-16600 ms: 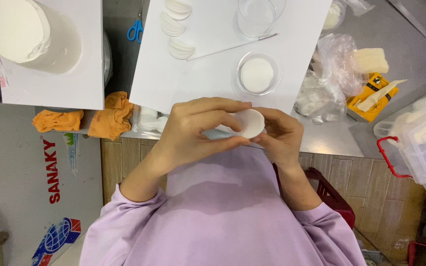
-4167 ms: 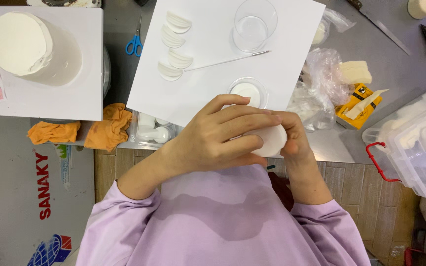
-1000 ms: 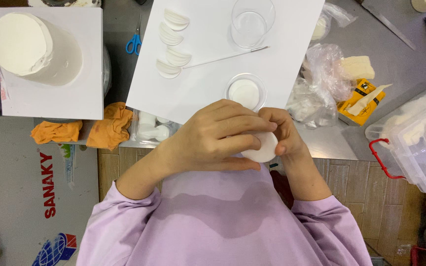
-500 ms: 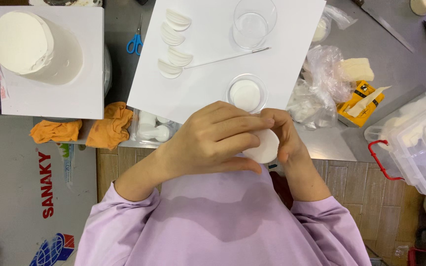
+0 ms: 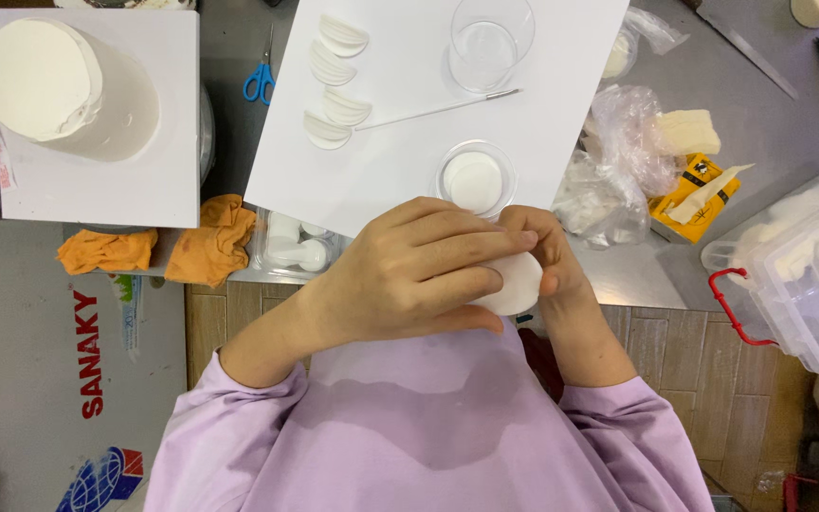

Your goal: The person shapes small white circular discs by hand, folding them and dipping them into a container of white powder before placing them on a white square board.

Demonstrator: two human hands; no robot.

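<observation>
The left hand [image 5: 409, 275] curls over a small white disc [image 5: 514, 283] of soft paste, its fingers closed across the top face so that only the disc's right edge shows. The right hand [image 5: 547, 256] meets it from the other side, thumb and fingertips pinched on that exposed rim; both hands are closed on the same piece, held in the air just above the near edge of the table and in front of the person's lilac sleeves [image 5: 428, 436]. The disc looks light, thin and pliable, more like rolled dough or sugar paste than anything stiff, so it would probably dent under a hard squeeze and tear if pulled by one point; a wide, gentle hold along the rim with support beneath seems the safest grip. Just beyond the hands stands a small clear dish [image 5: 475, 180] with a white round in it, resting on a large white sheet [image 5: 409, 142]. Farther out on that sheet lie four curved white petals [image 5: 334, 85], a thin stick [image 5: 438, 109] and an empty glass [image 5: 490, 43]. To the left of the hands sit a clear tray of white pieces [image 5: 291, 248], orange cloths [image 5: 168, 248], blue scissors [image 5: 260, 81] and a tall white cake [image 5: 68, 90] on a white board. To the right are crumpled plastic bags [image 5: 618, 161], a yellow packet [image 5: 689, 194] and a clear box with a red handle [image 5: 798, 265].
</observation>
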